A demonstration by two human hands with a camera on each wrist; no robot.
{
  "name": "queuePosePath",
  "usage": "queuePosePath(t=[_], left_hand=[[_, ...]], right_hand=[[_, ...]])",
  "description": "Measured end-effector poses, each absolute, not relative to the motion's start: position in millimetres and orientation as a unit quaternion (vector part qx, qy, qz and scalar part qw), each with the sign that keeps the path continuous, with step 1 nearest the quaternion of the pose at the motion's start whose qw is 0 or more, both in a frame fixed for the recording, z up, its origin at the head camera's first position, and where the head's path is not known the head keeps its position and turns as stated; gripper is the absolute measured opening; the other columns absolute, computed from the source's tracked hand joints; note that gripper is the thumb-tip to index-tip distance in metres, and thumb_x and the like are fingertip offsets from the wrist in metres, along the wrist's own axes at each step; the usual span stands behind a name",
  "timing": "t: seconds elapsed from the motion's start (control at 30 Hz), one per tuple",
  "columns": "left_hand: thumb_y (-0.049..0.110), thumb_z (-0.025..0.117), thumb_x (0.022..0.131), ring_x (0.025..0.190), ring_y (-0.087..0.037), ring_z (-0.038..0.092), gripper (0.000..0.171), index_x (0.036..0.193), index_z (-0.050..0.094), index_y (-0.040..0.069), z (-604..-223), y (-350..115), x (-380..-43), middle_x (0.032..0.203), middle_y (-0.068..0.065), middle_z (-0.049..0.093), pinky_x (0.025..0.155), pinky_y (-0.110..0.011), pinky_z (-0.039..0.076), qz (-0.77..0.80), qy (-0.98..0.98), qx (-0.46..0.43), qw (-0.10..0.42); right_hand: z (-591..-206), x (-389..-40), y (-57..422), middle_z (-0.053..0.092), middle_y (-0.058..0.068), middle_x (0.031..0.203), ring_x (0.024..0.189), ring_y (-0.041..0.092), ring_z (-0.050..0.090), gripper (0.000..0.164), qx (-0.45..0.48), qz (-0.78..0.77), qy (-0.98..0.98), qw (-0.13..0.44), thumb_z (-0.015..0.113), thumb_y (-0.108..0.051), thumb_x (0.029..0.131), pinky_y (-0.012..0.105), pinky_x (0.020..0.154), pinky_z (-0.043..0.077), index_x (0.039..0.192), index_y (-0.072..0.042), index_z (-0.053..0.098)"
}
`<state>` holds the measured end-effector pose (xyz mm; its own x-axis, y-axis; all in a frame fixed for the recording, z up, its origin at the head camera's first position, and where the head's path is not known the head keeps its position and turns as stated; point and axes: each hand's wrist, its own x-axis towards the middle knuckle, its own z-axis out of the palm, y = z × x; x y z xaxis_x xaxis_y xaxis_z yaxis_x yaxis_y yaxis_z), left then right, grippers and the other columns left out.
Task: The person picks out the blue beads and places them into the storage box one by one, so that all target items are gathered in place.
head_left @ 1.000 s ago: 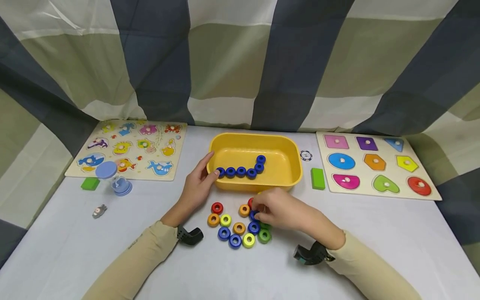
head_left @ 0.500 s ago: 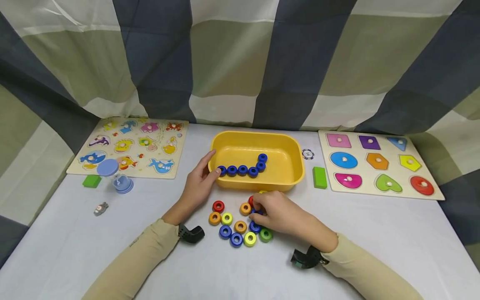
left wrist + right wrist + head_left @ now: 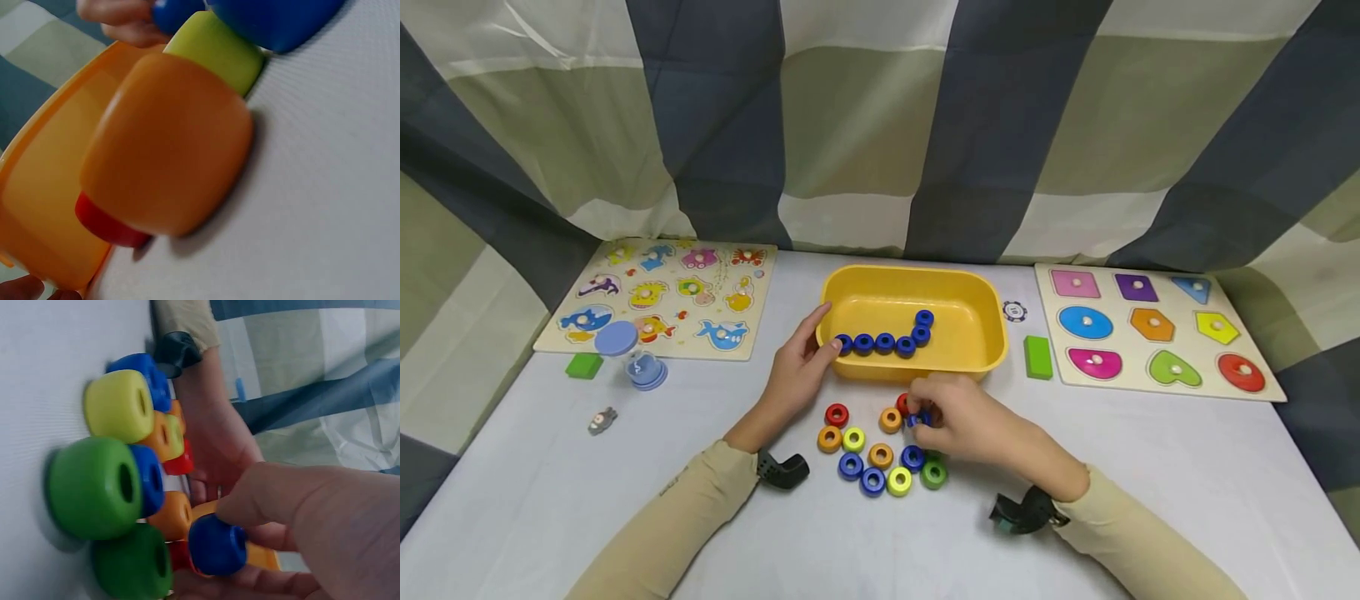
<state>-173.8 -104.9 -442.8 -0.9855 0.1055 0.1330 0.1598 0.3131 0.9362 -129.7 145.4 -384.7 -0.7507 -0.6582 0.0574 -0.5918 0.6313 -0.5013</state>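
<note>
At the left of the frame, a sea-animal puzzle board (image 3: 715,342) is lying just in front of the checked curtain (image 3: 850,125). By its near edge a flat green block (image 3: 583,365) is sitting, with a small grey figure (image 3: 602,421) resting lower down on the white cloth (image 3: 775,550) and a blue plastic toy (image 3: 645,372) standing near the board's lower edge.

Moving in, here's the left hand (image 3: 793,379): it's gripping the yellow tray (image 3: 880,307) by its left end, thumb at the rim, fingers lying along the outside. Inside that tray, mid-frame, six blue rings (image 3: 884,350) are sitting in a bent line, four running along the near side and two climbing to the right.

Just below, the loose rings are crowding the cloth: red (image 3: 837,424), orange, yellow, blue and green, some of them touching. And the right hand (image 3: 966,421) is working at the upper right of that cluster, its thumb and fingers pinching a single blue ring (image 3: 212,545); the right wrist view is showing that hold clearly, two green rings (image 3: 94,487) sitting close by.

Further right, a poker chip (image 3: 1015,311) is lying beside the tray, an upright-turned green block (image 3: 1038,357) is sitting below it, and a shapes puzzle board (image 3: 1127,362) is filling the right side.
</note>
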Motion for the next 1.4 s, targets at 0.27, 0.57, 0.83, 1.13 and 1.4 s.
queuePosePath(t=[0.27,0.57,0.83,1.13,1.4], left_hand=[[0.025,0.052,0.100,0.146,-0.016,0.031,0.054,0.151,0.034,0.022,-443.3,-107.8,-174.2,0.159,0.002,0.031,0.117,-0.035,0.034,-0.581,-0.810,-0.076,0.021],[0.025,0.052,0.100,0.147,-0.017,0.030,0.054,0.151,0.034,0.021,-444.3,-110.8,-171.6,0.160,0.002,0.030,0.118,-0.035,0.033,-0.580,-0.811,-0.073,0.018],[0.025,0.052,0.100,0.146,-0.018,0.032,0.054,0.151,0.035,0.022,-446.4,-107.2,-169.6,0.159,0.001,0.031,0.117,-0.036,0.034,-0.577,-0.813,-0.070,0.016],[0.025,0.052,0.100,0.146,-0.017,0.031,0.054,0.151,0.035,0.022,-445.6,-103.0,-170.8,0.159,0.002,0.031,0.117,-0.036,0.034,-0.581,-0.810,-0.078,0.018],[0.026,0.051,0.100,0.146,-0.017,0.031,0.053,0.151,0.035,0.025,-441.5,-104.7,-172.8,0.159,0.002,0.030,0.117,-0.036,0.034,-0.574,-0.815,-0.076,0.023]], right_hand=[[-373.4,-134.2,149.0,0.066,-0.007,0.095,0.081,0.011,0.058,0.012,-0.371,-0.335,0.866,0.030,0.069,-0.013,0.085,0.024,0.069,0.057,0.096,-0.017,0.070],[-359.0,-173.2,146.4,0.072,0.005,0.096,0.079,0.014,0.065,0.012,-0.307,-0.384,0.869,-0.062,0.070,-0.009,0.084,0.026,0.070,0.059,0.096,-0.007,0.075],[-357.8,-216.9,123.7,0.073,0.007,0.102,0.079,0.020,0.064,0.023,-0.133,-0.353,0.926,-0.014,0.068,-0.021,0.088,0.027,0.062,0.052,0.108,-0.010,0.074],[-382.3,-243.6,111.1,0.072,0.008,0.094,0.073,0.018,0.057,0.020,-0.172,-0.298,0.938,0.037,0.073,-0.017,0.086,0.023,0.061,0.047,0.103,-0.008,0.076],[-383.3,-244.8,107.2,0.070,0.006,0.085,0.070,0.018,0.056,0.019,-0.186,-0.285,0.938,0.060,0.073,-0.014,0.085,0.023,0.059,0.048,0.103,-0.007,0.075]])
